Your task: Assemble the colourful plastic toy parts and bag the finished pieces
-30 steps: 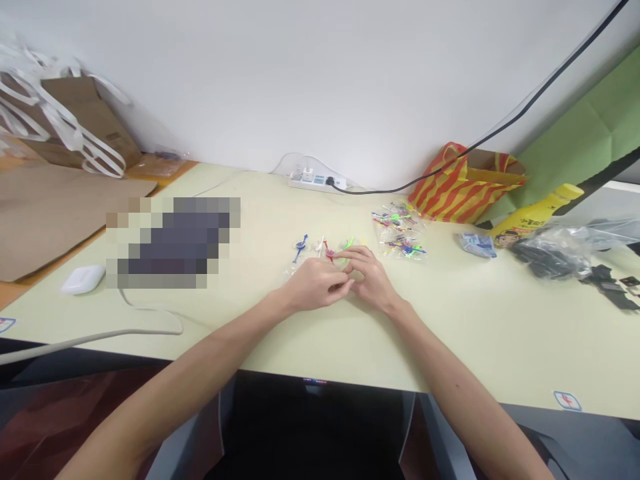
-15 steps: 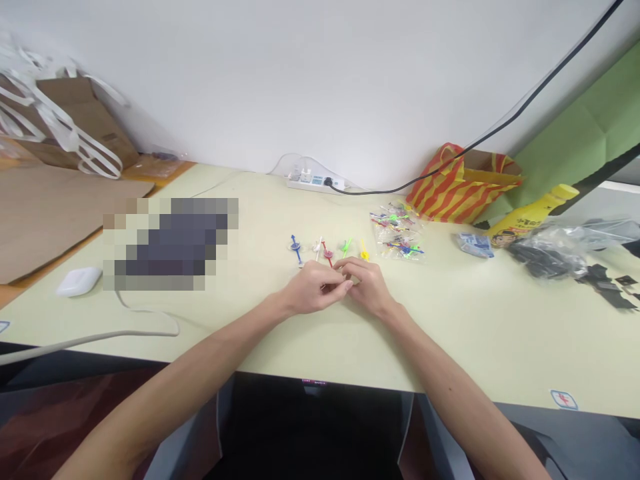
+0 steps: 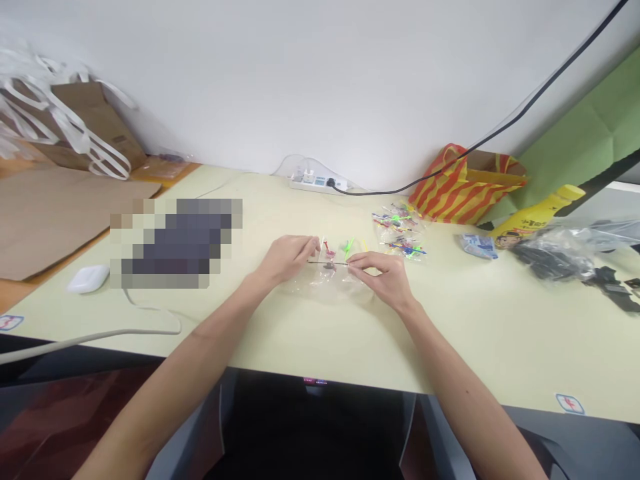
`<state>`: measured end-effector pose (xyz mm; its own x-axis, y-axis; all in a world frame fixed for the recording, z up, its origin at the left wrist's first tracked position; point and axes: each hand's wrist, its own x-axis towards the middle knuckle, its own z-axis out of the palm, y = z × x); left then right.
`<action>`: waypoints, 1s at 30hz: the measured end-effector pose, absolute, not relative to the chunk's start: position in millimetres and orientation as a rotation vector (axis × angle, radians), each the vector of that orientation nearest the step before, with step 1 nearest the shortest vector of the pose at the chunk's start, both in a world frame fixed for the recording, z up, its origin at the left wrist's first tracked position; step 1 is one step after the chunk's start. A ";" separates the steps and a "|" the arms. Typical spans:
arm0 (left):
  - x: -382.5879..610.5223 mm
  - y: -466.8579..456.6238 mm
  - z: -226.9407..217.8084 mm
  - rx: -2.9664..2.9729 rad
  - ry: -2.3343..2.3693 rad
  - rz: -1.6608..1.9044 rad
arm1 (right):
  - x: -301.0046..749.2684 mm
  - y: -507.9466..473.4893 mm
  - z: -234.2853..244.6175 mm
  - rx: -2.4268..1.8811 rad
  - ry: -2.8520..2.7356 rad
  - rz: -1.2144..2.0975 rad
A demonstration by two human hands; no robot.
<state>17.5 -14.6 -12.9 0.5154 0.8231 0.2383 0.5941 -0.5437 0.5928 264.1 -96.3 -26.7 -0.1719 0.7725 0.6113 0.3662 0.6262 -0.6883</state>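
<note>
Your left hand (image 3: 287, 260) has its fingers drawn in narrow, gripping what I cannot tell, and your right hand (image 3: 387, 277) pinches the right end of the dark stick (image 3: 340, 264) between them; an uneven pull could flick it loose or snag the clear bag (image 3: 320, 290), which shows no other piece clearly inside. Farther right, clear packets (image 3: 385, 230) hold jumbled coloured plastic pieces (image 3: 409, 249), and just beyond stands a striped bag (image 3: 450, 197), its contents out of sight.
</note>
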 end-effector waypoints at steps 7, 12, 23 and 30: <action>22.7 -10.1 -21.2 1.932 1.175 0.790 | 267.1 -100.0 -17.7 -0.928 -1.789 0.317; 23.1 -8.9 -19.8 1.509 1.051 0.722 | 267.1 -102.2 -16.2 -0.885 -1.845 0.137; 25.8 -13.7 -12.4 1.737 1.140 0.803 | 265.4 -99.2 -22.9 -0.939 -1.777 -0.002; 18.0 -12.4 -4.8 1.908 1.158 0.780 | 264.5 -97.9 -20.0 -0.958 -1.760 0.165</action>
